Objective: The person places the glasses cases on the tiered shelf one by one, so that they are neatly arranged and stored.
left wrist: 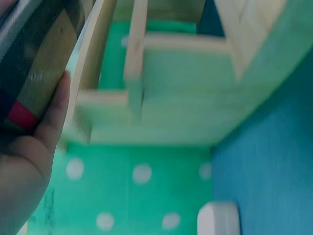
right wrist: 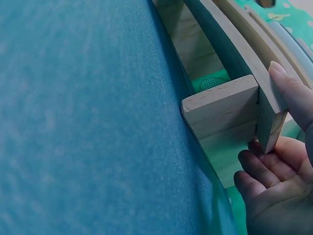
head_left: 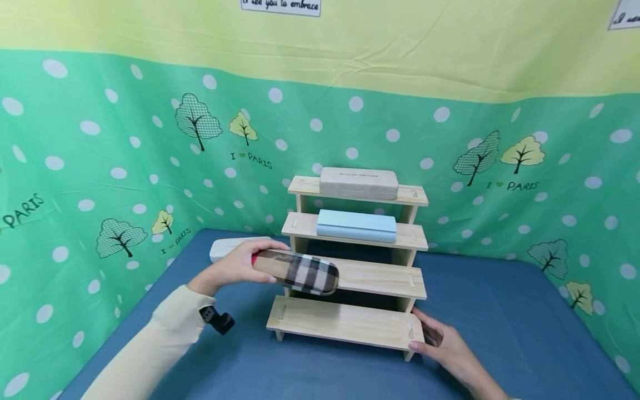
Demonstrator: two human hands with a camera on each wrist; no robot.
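Observation:
My left hand [head_left: 235, 265] grips one end of a plaid glasses case [head_left: 307, 273] and holds it out in front of the third step of a wooden tiered shelf [head_left: 345, 322]. The case has black, white and tan checks with a red stripe, which also shows beside my thumb in the left wrist view. At the lower right, my right hand [head_left: 447, 347] pinches the end of the shelf's lowest step. In the right wrist view, the thumb lies over the top of the board [right wrist: 271, 117] and the fingers curl beneath it.
A grey case [head_left: 358, 184] sits on the top step, a light blue case [head_left: 356, 226] on the step below. A white case [head_left: 235, 246] lies on the blue tablecloth [head_left: 500, 328] behind my left hand. Green patterned fabric [head_left: 320, 111] hangs behind the table.

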